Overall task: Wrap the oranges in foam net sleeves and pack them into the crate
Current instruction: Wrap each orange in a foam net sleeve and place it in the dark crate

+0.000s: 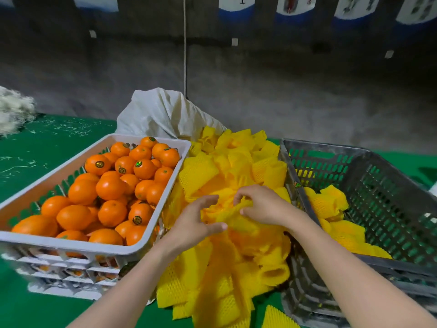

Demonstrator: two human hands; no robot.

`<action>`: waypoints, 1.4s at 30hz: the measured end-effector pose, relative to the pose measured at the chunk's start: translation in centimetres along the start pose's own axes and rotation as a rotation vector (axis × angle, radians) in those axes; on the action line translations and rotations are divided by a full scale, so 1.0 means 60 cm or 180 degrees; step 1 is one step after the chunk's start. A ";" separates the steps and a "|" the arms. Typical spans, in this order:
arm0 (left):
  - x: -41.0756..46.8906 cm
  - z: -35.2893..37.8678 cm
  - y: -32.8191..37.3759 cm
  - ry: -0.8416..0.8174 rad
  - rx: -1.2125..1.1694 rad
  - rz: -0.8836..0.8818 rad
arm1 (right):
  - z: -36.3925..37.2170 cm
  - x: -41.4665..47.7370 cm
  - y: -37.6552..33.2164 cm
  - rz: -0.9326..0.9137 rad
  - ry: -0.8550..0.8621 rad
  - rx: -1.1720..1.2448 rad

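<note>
Early on: few seemingly wrapped oranges [331, 204] sit in the right-side grey crate [402, 176], the white crate [71, 245] at left brims, the right grip [260, 204] pinches a sleeve [229, 215], and the left grip [196, 221] is released.

Grey crate [331, 146] cut off at rt edge.

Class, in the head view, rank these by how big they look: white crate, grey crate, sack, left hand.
1. The white crate and the grey crate look alike; the frame edge cuts off the grey one, so I will not rank them.
2. The sack, though it lies farther back.
3. The left hand.
</note>
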State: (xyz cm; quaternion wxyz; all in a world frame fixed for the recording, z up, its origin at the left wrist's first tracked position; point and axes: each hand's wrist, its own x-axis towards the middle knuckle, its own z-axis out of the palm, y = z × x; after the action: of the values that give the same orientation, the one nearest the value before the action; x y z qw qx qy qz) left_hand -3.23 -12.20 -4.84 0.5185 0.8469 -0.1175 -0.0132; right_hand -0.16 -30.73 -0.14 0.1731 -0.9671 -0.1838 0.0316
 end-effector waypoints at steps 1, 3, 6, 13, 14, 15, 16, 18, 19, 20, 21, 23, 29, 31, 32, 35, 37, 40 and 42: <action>0.004 0.009 0.007 -0.0044 0.0240 0.0124 | -0.009 -0.003 -0.006 -0.0168 0.0141 0.0221; 0.006 0.010 0.014 0.0159 0.0459 0.0319 | -0.013 -0.007 -0.027 -0.0307 0.0495 0.0697; 0.003 -0.006 0.010 0.0575 -0.0121 0.0216 | 0.000 -0.008 -0.049 -0.0004 0.1211 0.1235; -0.028 -0.040 0.002 0.0964 -0.0739 -0.0068 | 0.046 0.013 -0.098 -0.0076 0.2249 0.1015; -0.032 -0.047 0.002 0.0865 -0.0839 -0.0182 | 0.050 0.017 -0.105 -0.0182 0.2417 0.0936; -0.035 -0.055 0.000 0.0759 -0.0876 -0.0287 | 0.052 0.021 -0.112 -0.0270 0.2548 0.0864; -0.037 -0.063 -0.003 0.0692 -0.0918 -0.0371 | 0.052 0.025 -0.118 -0.0336 0.2652 0.0805; -0.040 -0.079 -0.005 0.0753 -0.1096 -0.0335 | 0.053 0.031 -0.133 -0.0516 0.2831 0.0743; -0.040 -0.087 -0.005 0.0876 -0.1217 -0.0341 | 0.055 0.034 -0.142 -0.0661 0.2895 0.0719; -0.039 -0.094 -0.005 0.1041 -0.1407 -0.0408 | 0.060 0.036 -0.152 -0.0840 0.2912 0.0680; -0.036 -0.101 -0.008 0.1195 -0.1621 -0.0491 | 0.068 0.039 -0.164 -0.1032 0.2870 0.0640; -0.032 -0.116 -0.013 0.1391 -0.2008 -0.0555 | 0.090 0.051 -0.186 -0.1218 0.2687 0.0725; -0.037 -0.184 -0.037 0.0216 -0.1116 -0.0199 | 0.113 0.134 -0.219 -0.0311 0.2656 0.1878; -0.021 -0.221 -0.048 0.0752 -0.1064 -0.0210 | 0.123 0.155 -0.229 -0.0200 0.2451 0.2067; -0.006 -0.240 -0.059 0.1207 -0.1045 -0.0261 | 0.133 0.166 -0.235 -0.0195 0.2260 0.2105; 0.058 -0.282 -0.106 0.1820 -0.0181 -0.0354 | 0.167 0.193 -0.253 -0.0301 0.1679 0.1924; 0.109 -0.297 -0.135 0.1677 0.0405 -0.0361 | 0.186 0.210 -0.260 -0.0371 0.1416 0.1616; 0.183 -0.302 -0.168 0.1381 0.1315 -0.0394 | 0.201 0.228 -0.261 -0.0359 0.1191 0.1152; 0.225 -0.299 -0.186 0.1137 0.1796 -0.0524 | 0.208 0.233 -0.258 -0.0374 0.1126 0.0849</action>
State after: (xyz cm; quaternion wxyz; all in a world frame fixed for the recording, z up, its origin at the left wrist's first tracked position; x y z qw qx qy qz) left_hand 14.53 5.47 -5.02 0.2734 0.9525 0.0448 0.1265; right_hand 5.97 -8.10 -6.44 0.3304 -0.9138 -0.2008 -0.1246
